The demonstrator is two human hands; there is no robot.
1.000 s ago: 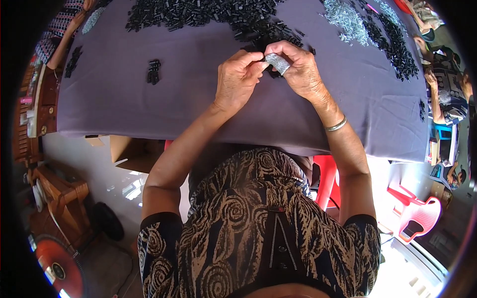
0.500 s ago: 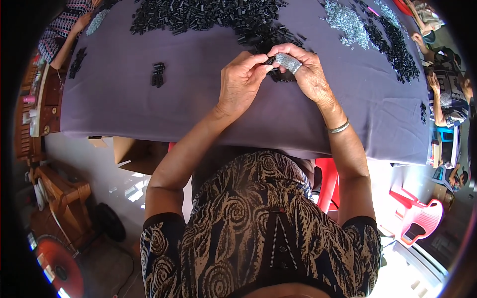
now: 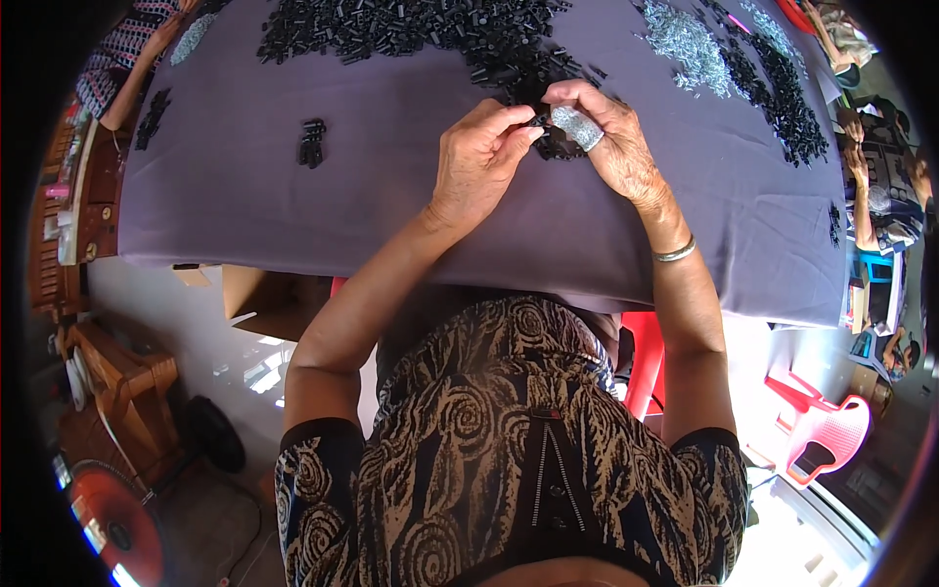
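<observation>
Head view, from the left: a co-worker's hand (image 3: 159, 41) rests near a narrow pale pile (image 3: 194, 39) on the cloth-covered tabletop (image 3: 372, 210), with a few black pieces (image 3: 154, 119) just below it. Further in lies a small cluster (image 3: 312, 144) of black cylinders, well apart from the broad black heap (image 3: 391, 31) along the far side. Near the middle, the left hand (image 3: 479, 152) has its thumb and forefinger pinched narrow on a small black piece (image 3: 541, 120), which sits between the two hands, above the tabletop. The right hand (image 3: 626, 152) faces it, fingers curled (whether they grip the piece too, I cannot tell), its thumb in a silver-grey cover (image 3: 577, 127). Loose black parts (image 3: 562, 149) lie under the fingertips. A bracelet (image 3: 676, 251) circles the right wrist. Beyond, a clear, glittering heap (image 3: 690, 49) adjoins a long black pile (image 3: 794, 122); a pink chair (image 3: 831, 430) stands on the floor at lower right.
</observation>
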